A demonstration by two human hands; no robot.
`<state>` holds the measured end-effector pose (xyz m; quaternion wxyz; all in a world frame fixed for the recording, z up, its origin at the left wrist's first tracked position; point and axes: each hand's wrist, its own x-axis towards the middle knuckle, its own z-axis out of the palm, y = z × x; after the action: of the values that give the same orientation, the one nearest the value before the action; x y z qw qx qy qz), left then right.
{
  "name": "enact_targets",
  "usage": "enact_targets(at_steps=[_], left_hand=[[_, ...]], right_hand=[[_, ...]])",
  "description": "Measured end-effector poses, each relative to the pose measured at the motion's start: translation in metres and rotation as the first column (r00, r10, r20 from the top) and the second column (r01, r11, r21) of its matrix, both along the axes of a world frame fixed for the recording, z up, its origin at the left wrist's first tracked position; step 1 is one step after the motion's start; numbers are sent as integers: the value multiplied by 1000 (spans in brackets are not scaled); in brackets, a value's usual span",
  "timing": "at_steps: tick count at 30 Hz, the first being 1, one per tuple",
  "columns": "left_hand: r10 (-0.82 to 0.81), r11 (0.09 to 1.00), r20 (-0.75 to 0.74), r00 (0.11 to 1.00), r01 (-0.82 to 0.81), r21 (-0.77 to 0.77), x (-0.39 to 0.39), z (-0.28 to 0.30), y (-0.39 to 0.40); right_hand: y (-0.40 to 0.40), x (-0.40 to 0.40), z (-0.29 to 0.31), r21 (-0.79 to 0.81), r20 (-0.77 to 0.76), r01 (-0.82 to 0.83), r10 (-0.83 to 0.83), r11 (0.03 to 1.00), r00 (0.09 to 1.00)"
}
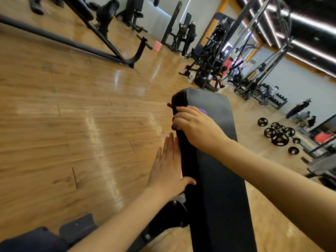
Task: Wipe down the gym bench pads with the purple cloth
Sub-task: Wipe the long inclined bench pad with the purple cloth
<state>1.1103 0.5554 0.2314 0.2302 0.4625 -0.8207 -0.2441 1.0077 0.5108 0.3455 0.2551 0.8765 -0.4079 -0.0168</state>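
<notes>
Wiping under way: right hand point(195, 127) gripping purple cloth point(202, 111) over bench pad point(216, 160) far edge; left hand point(168, 168) bracing flat, fingers straight. Remaining pad seemingly pending.

Glossy wooden floor point(72, 106), black machines point(209, 66), scattered weight plates point(278, 135), pale walls point(300, 84).

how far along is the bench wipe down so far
Done: nothing on the bench pad shows which parts are already wiped. In hand: the right hand presses the purple cloth over the pad's left edge near its far end, while the left hand lies flat against the pad's side. Left: cannot tell.
</notes>
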Motion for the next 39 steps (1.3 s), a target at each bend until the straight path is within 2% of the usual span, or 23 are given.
enact_targets(at_steps=[3,7,11,14,19,23,25,28,33,37,39], left_hand=[[-70,996,-36,997,68,-49,-2,-3,0],[-92,995,-42,995,90,-44,-3,-5,0],[-43,998,-48,998,41,-54,-7,-14,13],[-95,994,-34,995,92,-59,-10,-21,30],[-157,985,-50,986,153,-81,-10,-28,33],[-149,986,-77,986,142,-91,-8,-32,33],[-107,993,-95,990,102,-53,-8,-30,35],[-47,998,-35,998,46,-48,-6,-31,36],[-35,999,-54,998,33,-30,2,-32,23],[-55,988,-29,998,50,-146,8,-21,-8],[-51,981,2,999,50,-189,17,-17,-25]], right_hand=[[-35,15,17,-108,38,-8,12,994,999],[-40,15,6,-147,51,52,-45,988,998],[-3,-4,-14,-77,76,23,-17,997,997],[17,-14,-24,-16,20,19,-18,1000,1000],[6,-7,2,17,-13,-62,62,998,998],[-17,2,12,-38,47,65,-63,997,997],[-10,0,-1,-50,70,68,-64,996,995],[34,-18,-35,0,88,58,-58,998,994],[88,-32,-66,102,2,77,-78,992,997],[74,-24,-47,28,-53,4,-3,1000,999],[64,-23,-46,-16,-28,19,-19,1000,999]])
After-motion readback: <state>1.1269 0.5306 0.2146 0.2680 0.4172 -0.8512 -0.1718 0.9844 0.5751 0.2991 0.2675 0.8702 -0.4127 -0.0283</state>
